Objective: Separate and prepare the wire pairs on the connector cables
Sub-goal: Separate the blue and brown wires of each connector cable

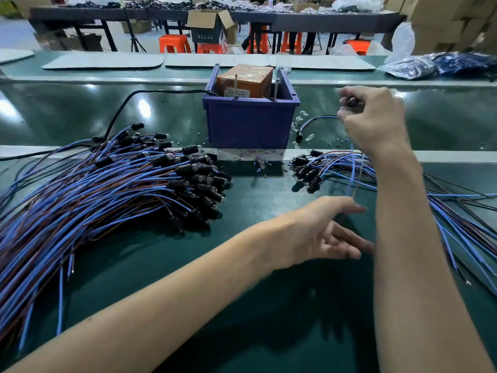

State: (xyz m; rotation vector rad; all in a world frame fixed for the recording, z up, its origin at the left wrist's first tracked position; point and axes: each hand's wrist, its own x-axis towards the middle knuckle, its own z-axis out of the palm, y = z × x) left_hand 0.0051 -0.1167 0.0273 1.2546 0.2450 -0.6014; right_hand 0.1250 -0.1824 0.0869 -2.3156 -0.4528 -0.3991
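Black connector (pixel 351 101) in right hand (pixel 376 122), thin wires (pixel 352 168) dangling

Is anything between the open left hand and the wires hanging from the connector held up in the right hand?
Nothing visible: the left hand is open just beside the blurred blue wires hanging from the right hand.

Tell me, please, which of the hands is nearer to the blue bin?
Right. The right hand is raised just to the right of the blue bin, pinching a black connector. The left hand is well in front of it, lower over the table.
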